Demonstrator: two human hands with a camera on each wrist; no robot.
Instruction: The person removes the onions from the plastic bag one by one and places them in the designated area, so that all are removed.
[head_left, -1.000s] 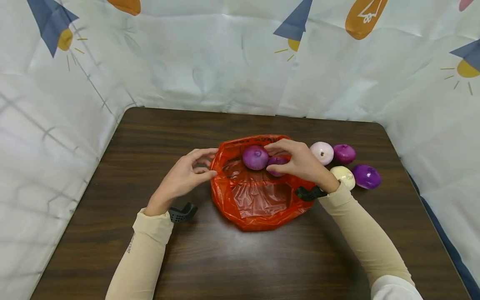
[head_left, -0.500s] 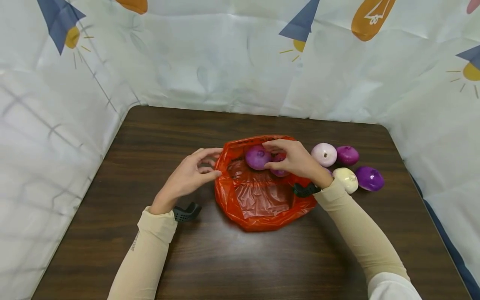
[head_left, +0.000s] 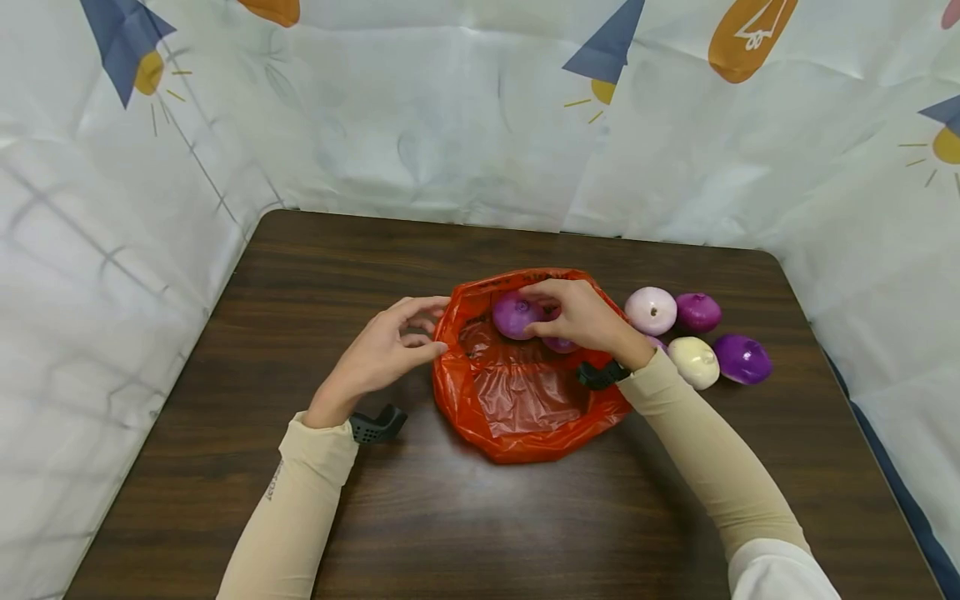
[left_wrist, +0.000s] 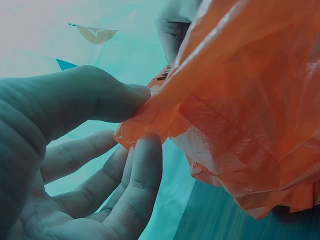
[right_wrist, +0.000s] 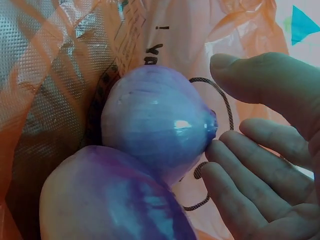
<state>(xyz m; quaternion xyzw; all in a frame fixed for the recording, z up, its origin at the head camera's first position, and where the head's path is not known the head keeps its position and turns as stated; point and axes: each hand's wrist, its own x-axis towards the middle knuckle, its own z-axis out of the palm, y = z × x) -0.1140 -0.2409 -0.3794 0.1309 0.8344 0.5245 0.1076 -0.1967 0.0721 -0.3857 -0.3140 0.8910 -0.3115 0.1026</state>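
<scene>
A red plastic bag (head_left: 536,400) stands on the table with its mouth wide. My left hand (head_left: 386,354) pinches the bag's left rim between thumb and fingers, as the left wrist view shows close up. Inside the bag lie two purple onions side by side. My right hand (head_left: 581,317) is in the bag's mouth, partly covering the right onion (head_left: 561,344), with its fingertips by the left onion (head_left: 517,315). The right wrist view shows the fingers relaxed and spread, the fingertips close to the upper onion (right_wrist: 157,120); I cannot tell whether they touch it.
To the right of the bag lie several peeled onions: a whitish one (head_left: 651,311), a purple one (head_left: 698,312), a cream one (head_left: 693,362) and a dark purple one (head_left: 742,358). Another purple onion is mostly hidden by my right arm. A printed white sheet (head_left: 450,125) surrounds the table (head_left: 337,258).
My right hand has shifted slightly left over the bag, its fingertips nearer the left onion. The left hand keeps its grip on the rim. The whole head view has shifted a little.
</scene>
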